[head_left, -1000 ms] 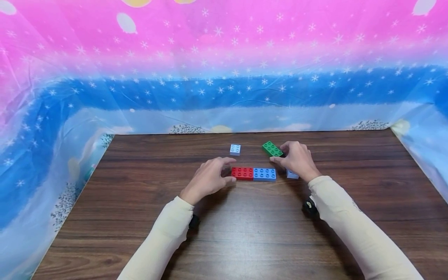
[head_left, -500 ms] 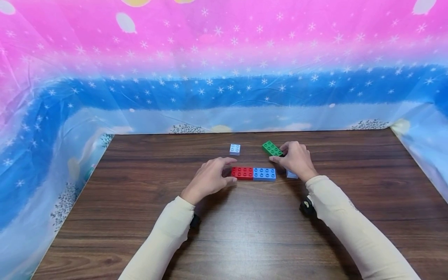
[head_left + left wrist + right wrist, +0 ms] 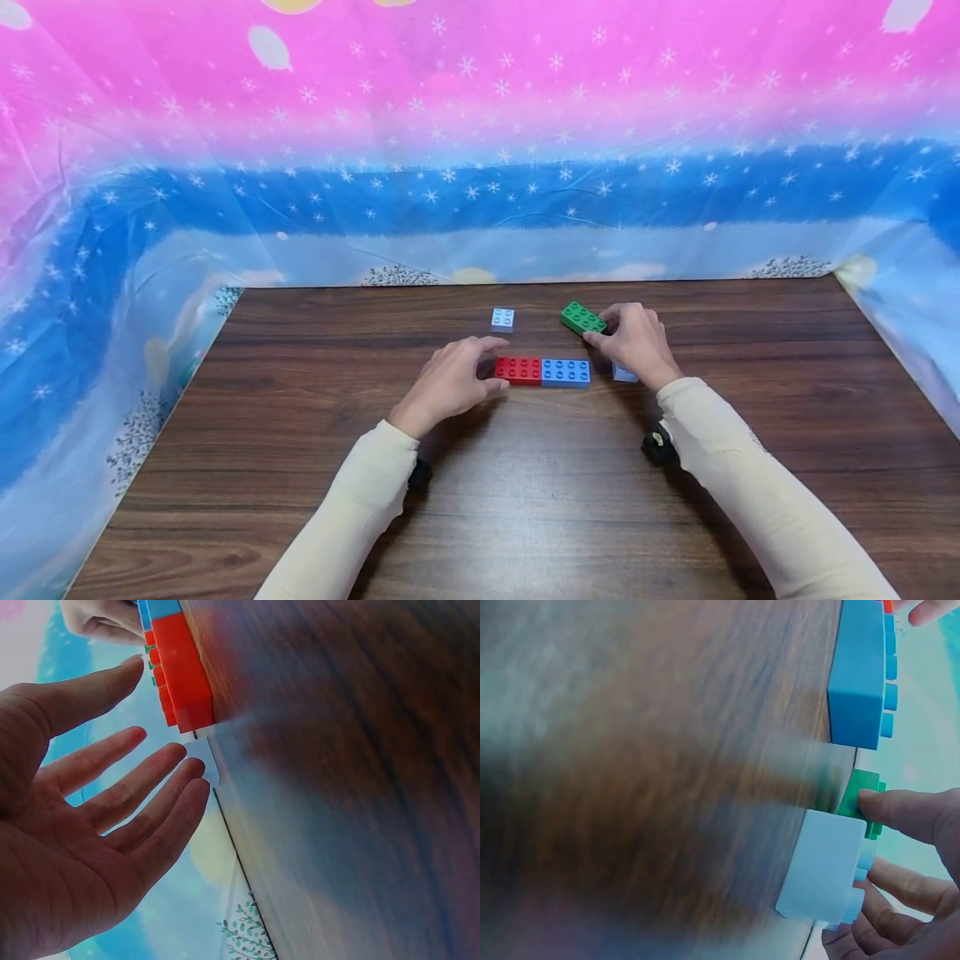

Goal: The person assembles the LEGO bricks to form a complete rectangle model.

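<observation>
My right hand [image 3: 637, 342] pinches the near-right end of a green toy building brick [image 3: 581, 317] between thumb and fingers. In the right wrist view the thumb lies against the green brick [image 3: 857, 793]. My left hand [image 3: 446, 379] curves loosely around the left end of a red brick [image 3: 517, 372], fingers spread and holding nothing. The left wrist view shows its fingertips apart from the red brick [image 3: 187, 675]. A blue brick [image 3: 567, 373] sits end to end with the red one, forming a straight row on the table.
A pale square brick [image 3: 503, 320] stands behind the row. Another pale brick [image 3: 625, 373] lies right of the row, partly hidden under the right hand in the head view. A patterned cloth [image 3: 480, 192] hangs along the back edge of the wooden table [image 3: 540, 500].
The right thumb has moved in against the green brick, which has shifted very slightly left. The left hand and the other bricks stay put.
</observation>
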A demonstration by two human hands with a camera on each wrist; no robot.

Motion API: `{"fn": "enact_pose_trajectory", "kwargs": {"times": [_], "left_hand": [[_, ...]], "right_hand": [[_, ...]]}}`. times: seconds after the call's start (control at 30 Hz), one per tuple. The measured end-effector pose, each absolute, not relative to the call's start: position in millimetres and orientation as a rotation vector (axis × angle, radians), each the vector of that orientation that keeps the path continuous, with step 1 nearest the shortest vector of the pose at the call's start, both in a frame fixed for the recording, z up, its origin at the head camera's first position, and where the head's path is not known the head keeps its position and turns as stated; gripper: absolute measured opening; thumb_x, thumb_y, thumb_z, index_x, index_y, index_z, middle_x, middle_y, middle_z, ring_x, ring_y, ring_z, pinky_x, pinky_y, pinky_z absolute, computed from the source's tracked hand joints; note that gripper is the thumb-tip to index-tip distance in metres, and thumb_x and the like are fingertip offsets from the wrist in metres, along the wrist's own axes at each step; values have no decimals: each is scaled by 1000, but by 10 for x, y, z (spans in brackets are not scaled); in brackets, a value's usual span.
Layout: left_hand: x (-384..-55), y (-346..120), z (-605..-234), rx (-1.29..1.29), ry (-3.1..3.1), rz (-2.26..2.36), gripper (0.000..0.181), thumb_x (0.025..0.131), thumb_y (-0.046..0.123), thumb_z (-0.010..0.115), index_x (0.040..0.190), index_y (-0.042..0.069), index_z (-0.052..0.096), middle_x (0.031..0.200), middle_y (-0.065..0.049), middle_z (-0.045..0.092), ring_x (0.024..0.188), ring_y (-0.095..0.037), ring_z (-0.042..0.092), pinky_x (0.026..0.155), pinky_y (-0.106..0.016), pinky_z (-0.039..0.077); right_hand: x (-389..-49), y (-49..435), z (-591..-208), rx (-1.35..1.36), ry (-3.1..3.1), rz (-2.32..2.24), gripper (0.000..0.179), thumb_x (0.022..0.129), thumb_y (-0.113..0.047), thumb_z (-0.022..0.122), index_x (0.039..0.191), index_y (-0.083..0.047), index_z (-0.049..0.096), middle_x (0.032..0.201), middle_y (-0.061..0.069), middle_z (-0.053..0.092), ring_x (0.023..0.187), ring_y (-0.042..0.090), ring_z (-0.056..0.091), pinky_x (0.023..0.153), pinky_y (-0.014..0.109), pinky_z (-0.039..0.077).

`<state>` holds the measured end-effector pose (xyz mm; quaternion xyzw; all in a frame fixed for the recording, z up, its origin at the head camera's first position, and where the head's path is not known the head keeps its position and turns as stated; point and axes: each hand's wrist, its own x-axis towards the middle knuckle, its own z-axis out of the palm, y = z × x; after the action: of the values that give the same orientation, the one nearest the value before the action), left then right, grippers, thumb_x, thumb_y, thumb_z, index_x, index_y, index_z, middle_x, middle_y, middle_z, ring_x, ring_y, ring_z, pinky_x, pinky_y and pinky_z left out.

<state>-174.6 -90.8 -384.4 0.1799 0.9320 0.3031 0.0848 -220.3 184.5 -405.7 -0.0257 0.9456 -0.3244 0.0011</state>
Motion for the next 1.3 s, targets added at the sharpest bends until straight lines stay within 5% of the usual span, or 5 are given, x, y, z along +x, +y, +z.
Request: {"fn": "enact_pose_trajectory", "kwargs": {"times": [1.3], "left_hand": [[-1766, -788, -3849, 541, 2805, 881, 60, 88, 22, 81, 143, 10, 58, 133, -12, 63, 121, -26, 59, 101, -49, 46]], "right_hand": [[-1925, 1740, -3885, -323, 2930, -1093, 39, 91, -19, 78, 125, -1, 71, 112, 17, 73, 101, 29, 70, 87, 48, 54]]}}
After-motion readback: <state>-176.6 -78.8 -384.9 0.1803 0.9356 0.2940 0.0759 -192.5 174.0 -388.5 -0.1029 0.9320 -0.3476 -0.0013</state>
